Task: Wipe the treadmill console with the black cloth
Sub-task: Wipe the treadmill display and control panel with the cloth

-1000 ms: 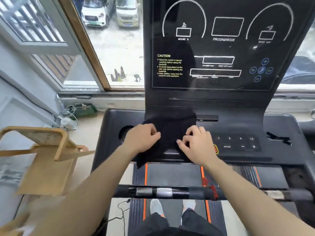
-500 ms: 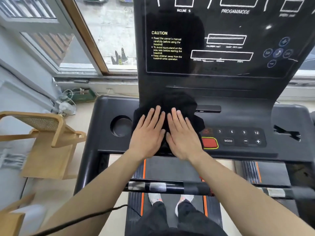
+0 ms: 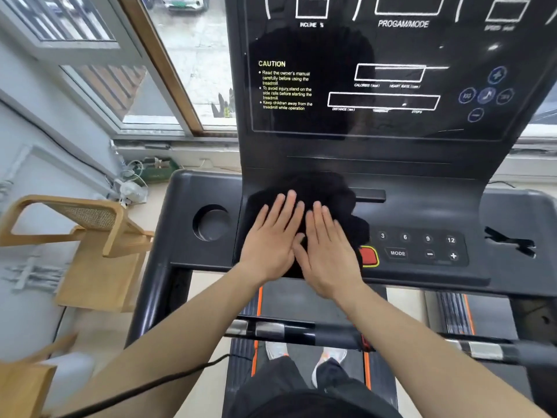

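Note:
The black cloth (image 3: 325, 188) lies spread on the lower deck of the treadmill console (image 3: 422, 206), just below the tall dark display panel (image 3: 391, 86). My left hand (image 3: 272, 239) and my right hand (image 3: 327, 251) rest flat on the cloth, side by side, fingers straight and pointing toward the display. Neither hand grips the cloth; the palms press it down. The cloth partly covers the red stop button (image 3: 369, 256) at its right edge.
A round cup holder (image 3: 211, 223) sits left of the cloth. Number, MODE, minus and plus keys (image 3: 422, 245) lie to the right. A handlebar (image 3: 301, 330) crosses below my wrists. A wooden chair (image 3: 90, 245) stands at the left, by the window.
One second ago both hands pinched the cloth with curled fingers. They have since flattened onto it, and the cloth now lies spread. Since half a second ago the hands have barely moved.

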### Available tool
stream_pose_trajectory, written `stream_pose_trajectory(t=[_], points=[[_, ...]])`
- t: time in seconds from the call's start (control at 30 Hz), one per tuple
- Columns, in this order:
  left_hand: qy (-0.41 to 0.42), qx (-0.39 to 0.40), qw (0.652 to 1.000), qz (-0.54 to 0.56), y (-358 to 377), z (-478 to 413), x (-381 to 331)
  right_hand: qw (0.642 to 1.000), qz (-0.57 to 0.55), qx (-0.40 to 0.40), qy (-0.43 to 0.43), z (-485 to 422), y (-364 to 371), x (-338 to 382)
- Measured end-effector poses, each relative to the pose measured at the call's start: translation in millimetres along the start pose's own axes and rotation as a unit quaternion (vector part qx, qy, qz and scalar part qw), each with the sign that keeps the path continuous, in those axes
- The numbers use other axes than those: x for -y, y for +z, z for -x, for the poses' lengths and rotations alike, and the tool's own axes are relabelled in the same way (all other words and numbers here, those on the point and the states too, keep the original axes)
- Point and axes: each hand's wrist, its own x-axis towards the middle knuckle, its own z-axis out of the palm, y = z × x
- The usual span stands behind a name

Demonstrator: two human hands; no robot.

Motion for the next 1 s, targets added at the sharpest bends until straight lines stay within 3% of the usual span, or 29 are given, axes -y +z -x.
stream_pose_trajectory(t=[0.13, 0.33, 0.47, 0.67, 0.8, 1.0], points=[[0.07, 0.018, 0.997, -0.013, 6, 35, 4, 1.0, 0.0, -0.001, -0.028, 29, 11, 8], [-0.024, 0.015, 1.0, -0.006, 4, 59, 34, 0.989, -0.002, 0.027, -0.146, 0, 7, 37], [-0.082, -0.009, 0.997, 0.007, 3, 34, 17, 0.986, 0.011, 0.048, -0.159, -21, -10, 12], [-0.036, 0.016, 0.999, 0.015, -1, -2, -33, 0.986, 0.035, 0.057, -0.154, -13, -28, -56], [0.014, 0.042, 0.998, 0.046, -4, -14, -82, 0.992, 0.033, 0.059, -0.108, 18, -31, -111], [0.152, 0.072, 0.985, 0.046, 1, -35, -160, 0.999, 0.009, 0.006, 0.032, 82, -22, -167]])
